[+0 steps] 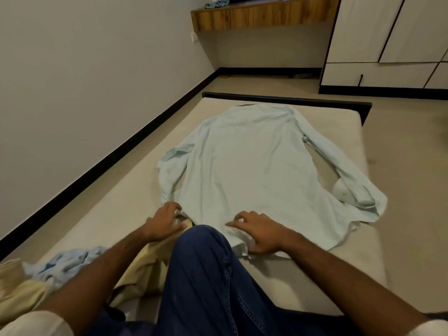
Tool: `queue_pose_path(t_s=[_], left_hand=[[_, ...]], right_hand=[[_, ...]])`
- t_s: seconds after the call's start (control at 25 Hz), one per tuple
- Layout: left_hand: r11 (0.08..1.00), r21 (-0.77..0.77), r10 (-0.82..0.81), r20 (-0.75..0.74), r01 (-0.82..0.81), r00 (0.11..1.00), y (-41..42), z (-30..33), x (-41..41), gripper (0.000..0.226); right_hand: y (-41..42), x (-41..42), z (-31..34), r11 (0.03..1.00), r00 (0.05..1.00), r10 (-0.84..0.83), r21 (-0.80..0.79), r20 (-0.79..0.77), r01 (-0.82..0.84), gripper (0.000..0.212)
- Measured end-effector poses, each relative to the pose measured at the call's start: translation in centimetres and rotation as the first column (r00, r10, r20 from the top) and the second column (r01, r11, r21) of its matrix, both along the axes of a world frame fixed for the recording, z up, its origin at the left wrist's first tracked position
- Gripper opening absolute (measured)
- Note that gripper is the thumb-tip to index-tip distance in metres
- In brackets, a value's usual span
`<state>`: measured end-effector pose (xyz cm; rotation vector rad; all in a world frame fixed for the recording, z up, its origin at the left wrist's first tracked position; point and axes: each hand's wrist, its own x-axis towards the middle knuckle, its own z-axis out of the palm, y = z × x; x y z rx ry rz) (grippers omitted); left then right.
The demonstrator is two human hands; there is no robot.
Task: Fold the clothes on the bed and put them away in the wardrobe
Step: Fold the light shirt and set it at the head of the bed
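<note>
Counting what's showing up here: one bed (126, 200), with one pale shirt (247, 170) lying spread flat on it, both of its two sleeves out to the sides. Two more garments are sitting bunched at the near left, one blue (65, 263) and one cream (143, 270). One more blue cloth (217, 3) is lying up on the one wooden shelf (264, 16). Two hands are showing, left (162, 223) and right (259, 232). One wardrobe (388, 42) is standing far right.
</note>
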<state>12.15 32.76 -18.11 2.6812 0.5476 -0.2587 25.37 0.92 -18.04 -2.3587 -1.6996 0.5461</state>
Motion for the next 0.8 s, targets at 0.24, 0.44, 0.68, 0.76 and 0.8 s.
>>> queue_pose_path(t_s=[0.24, 0.44, 0.68, 0.76, 0.8], left_hand=[[0.923, 0.378, -0.162, 0.213, 0.071, 0.964, -0.8, -0.7, -2.1, 0.053], [0.958, 0.037, -0.285, 0.227, 0.284, 0.931, -1.3, -1.2, -3.6, 0.022], [0.904, -0.220, -0.390, -0.071, 0.367, 0.918, -0.6, 1.2, -3.8, 0.025], [0.886, -0.368, -0.366, -0.183, 0.281, 0.913, 0.2, 2.4, -3.1, 0.018], [0.886, -0.416, -0.304, -0.188, 0.205, 0.934, 0.5, 2.8, -2.6, 0.021]], right_hand=[[0.3, -1.7, -2.0, 0.988, 0.961, 0.142, 0.018, 0.236, -0.150, 0.072], [1.3, -1.9, -3.7, 0.988, 0.893, 0.081, 0.085, 0.442, -0.131, 0.058], [5.0, -1.7, -1.1, 0.961, 0.930, -0.250, 0.184, 0.269, 0.205, 0.029], [5.5, -0.6, -0.3, 0.874, 0.889, -0.447, 0.164, -0.098, 0.458, 0.027], [5.4, 0.3, 0.0, 0.817, 0.814, -0.499, 0.150, -0.298, 0.556, 0.026]])
